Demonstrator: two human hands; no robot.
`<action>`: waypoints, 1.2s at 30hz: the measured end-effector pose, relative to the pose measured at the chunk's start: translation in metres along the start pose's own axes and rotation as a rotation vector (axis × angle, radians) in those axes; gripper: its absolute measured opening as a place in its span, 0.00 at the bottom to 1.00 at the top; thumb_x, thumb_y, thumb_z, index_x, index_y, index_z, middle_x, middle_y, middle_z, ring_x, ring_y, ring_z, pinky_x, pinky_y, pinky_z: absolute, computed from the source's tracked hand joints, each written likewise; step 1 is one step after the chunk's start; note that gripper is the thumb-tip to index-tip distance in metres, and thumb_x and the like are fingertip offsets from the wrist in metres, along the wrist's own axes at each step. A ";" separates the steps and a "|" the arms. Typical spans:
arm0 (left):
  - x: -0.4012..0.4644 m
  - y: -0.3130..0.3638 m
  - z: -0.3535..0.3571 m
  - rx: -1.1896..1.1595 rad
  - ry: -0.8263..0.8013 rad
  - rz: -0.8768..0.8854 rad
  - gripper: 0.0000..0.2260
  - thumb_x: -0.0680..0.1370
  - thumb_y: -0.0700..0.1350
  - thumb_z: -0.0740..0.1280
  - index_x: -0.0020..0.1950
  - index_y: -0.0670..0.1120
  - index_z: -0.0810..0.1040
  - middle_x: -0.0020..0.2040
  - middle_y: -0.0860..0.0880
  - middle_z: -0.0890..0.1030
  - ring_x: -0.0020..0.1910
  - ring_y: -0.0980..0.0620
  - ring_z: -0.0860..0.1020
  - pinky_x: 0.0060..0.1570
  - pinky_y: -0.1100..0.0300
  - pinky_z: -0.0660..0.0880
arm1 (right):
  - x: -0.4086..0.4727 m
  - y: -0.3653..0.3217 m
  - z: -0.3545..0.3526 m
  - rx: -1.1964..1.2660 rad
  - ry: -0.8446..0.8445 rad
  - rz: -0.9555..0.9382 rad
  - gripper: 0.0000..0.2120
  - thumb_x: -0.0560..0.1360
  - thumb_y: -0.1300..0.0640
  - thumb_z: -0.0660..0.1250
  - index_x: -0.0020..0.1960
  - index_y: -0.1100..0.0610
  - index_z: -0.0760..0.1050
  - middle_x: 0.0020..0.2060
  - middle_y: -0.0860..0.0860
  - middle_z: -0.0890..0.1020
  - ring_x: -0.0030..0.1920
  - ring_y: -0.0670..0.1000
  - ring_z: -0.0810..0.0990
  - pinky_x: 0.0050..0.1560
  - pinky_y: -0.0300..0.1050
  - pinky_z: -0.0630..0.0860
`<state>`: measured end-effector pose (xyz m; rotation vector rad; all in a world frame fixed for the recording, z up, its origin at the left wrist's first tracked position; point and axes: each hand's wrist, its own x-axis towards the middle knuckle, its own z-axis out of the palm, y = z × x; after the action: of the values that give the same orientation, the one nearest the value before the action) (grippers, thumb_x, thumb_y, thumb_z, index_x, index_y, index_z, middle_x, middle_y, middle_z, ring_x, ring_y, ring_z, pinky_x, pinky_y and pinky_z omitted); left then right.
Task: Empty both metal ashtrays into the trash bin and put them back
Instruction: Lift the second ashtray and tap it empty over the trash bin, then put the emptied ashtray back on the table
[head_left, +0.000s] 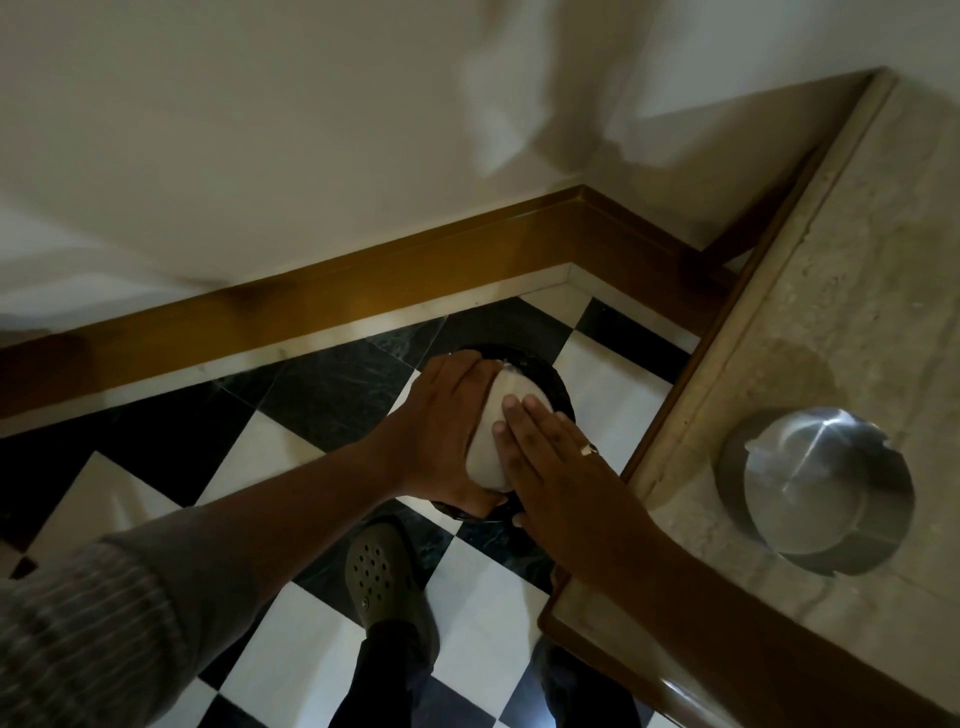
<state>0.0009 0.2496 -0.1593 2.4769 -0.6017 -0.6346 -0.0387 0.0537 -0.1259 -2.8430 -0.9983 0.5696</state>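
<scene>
My left hand (447, 415) grips a round metal ashtray (488, 441) turned upside down, its pale underside facing me, right over the black round trash bin (550, 374) on the floor. My right hand (550, 457), with a ring on one finger, lies flat with fingers together, fingertips touching the ashtray's underside. Most of the bin is hidden under both hands. A second metal ashtray (815, 488) stands upright on the stone table top (857, 260) at the right.
The floor (332, 384) is black and white checkered tile, bordered by a brown wooden skirting board (363, 275) along the white wall. My foot in a grey clog (379, 566) stands just in front of the bin. The table's wooden edge (675, 395) runs close beside it.
</scene>
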 end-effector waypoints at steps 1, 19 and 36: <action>0.002 0.001 -0.001 0.002 0.009 0.008 0.58 0.58 0.69 0.75 0.77 0.40 0.57 0.76 0.40 0.63 0.74 0.47 0.56 0.74 0.66 0.37 | -0.001 -0.001 0.000 -0.019 0.027 0.019 0.43 0.62 0.44 0.79 0.70 0.63 0.70 0.69 0.63 0.73 0.69 0.63 0.72 0.65 0.58 0.74; -0.011 0.034 -0.059 -0.858 0.259 -0.654 0.09 0.82 0.50 0.62 0.47 0.52 0.80 0.49 0.45 0.84 0.52 0.46 0.83 0.54 0.52 0.80 | -0.001 -0.003 -0.026 1.134 0.348 0.674 0.04 0.78 0.51 0.65 0.46 0.48 0.78 0.46 0.49 0.79 0.46 0.43 0.78 0.41 0.30 0.75; 0.018 0.159 -0.082 -0.973 0.282 -0.697 0.10 0.81 0.40 0.64 0.50 0.53 0.83 0.50 0.48 0.84 0.46 0.52 0.83 0.35 0.62 0.80 | -0.066 0.066 -0.090 0.890 0.453 0.986 0.13 0.81 0.57 0.60 0.40 0.55 0.79 0.30 0.46 0.77 0.31 0.42 0.75 0.29 0.29 0.65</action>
<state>0.0141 0.1470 -0.0124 1.7129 0.6029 -0.5959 -0.0144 -0.0344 -0.0340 -2.2308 0.6488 0.2513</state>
